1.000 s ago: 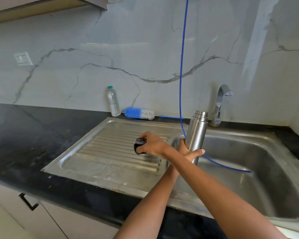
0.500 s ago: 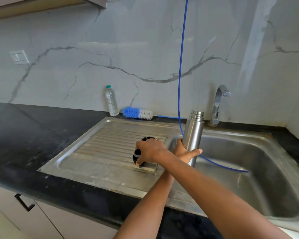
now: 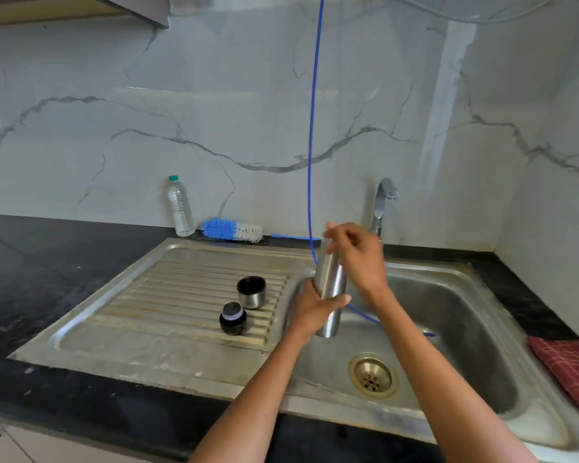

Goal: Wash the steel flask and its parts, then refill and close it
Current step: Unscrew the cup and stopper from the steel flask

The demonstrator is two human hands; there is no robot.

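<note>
The steel flask (image 3: 330,282) stands nearly upright over the left edge of the sink basin (image 3: 455,315). My left hand (image 3: 311,309) grips its lower body. My right hand (image 3: 355,255) is at the flask's mouth, fingers loosely bent over the top, which it hides. On the ribbed drainboard (image 3: 168,295) to the left sit two flask parts: the steel cup lid (image 3: 251,291), mouth up, and the black stopper (image 3: 232,318) just in front of it.
A blue and white bottle brush (image 3: 231,229) and a plastic water bottle (image 3: 180,207) lie by the wall. A thin blue hose (image 3: 311,135) hangs down into the sink. The tap (image 3: 381,203) stands behind the flask. A red checked cloth (image 3: 572,365) lies at the right.
My right hand set the black stopper down on the drainboard, let go and moved right to the flask's mouth. The flask stayed in my left hand.
</note>
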